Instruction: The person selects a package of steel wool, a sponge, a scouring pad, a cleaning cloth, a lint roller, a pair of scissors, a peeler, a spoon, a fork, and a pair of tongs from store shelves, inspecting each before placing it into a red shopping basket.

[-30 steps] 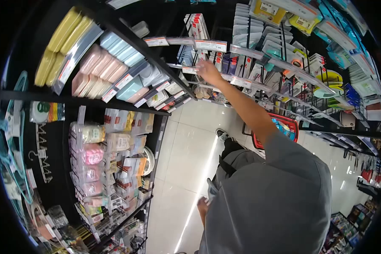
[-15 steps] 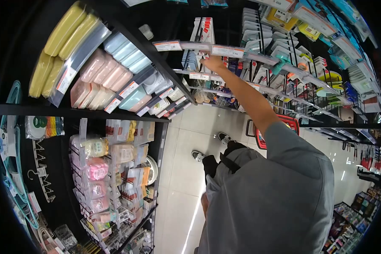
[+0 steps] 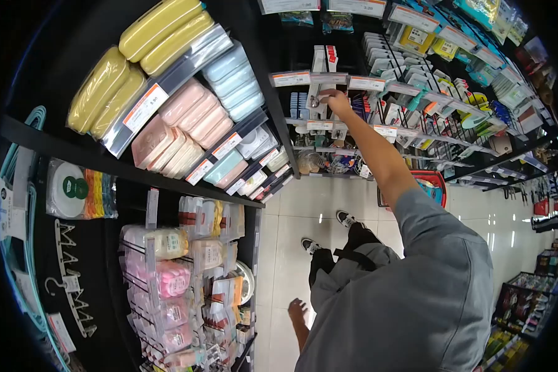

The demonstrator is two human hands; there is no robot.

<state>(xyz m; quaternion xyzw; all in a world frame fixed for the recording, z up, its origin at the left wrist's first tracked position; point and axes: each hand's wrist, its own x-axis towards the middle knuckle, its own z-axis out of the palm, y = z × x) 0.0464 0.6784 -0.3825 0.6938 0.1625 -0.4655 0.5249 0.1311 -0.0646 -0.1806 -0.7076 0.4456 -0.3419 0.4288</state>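
My right hand (image 3: pixel 336 102) reaches forward to the hanging rack, its fingers closed on the edge of a small hanging package (image 3: pixel 316 99) with a metallic item on it. Blue packs (image 3: pixel 299 105) hang just left of this package, and a price-label rail (image 3: pixel 328 79) runs above it. Low at my left side is my left hand (image 3: pixel 298 308), fingers loosely apart and holding nothing, over the pale tiled floor.
Shelves at the left hold yellow cases (image 3: pixel 167 28), pink boxes (image 3: pixel 195 108) and blue boxes (image 3: pixel 232 77). Bagged pink puffs (image 3: pixel 172 279) hang below. A red basket (image 3: pixel 437 186) is beyond my right arm. Hooks of packaged goods line the right.
The view has shifted, so the shelves lie farther right and lower. My left hand has come into fuller view. My right hand stays at the rack, with the package now showing beside its fingers.
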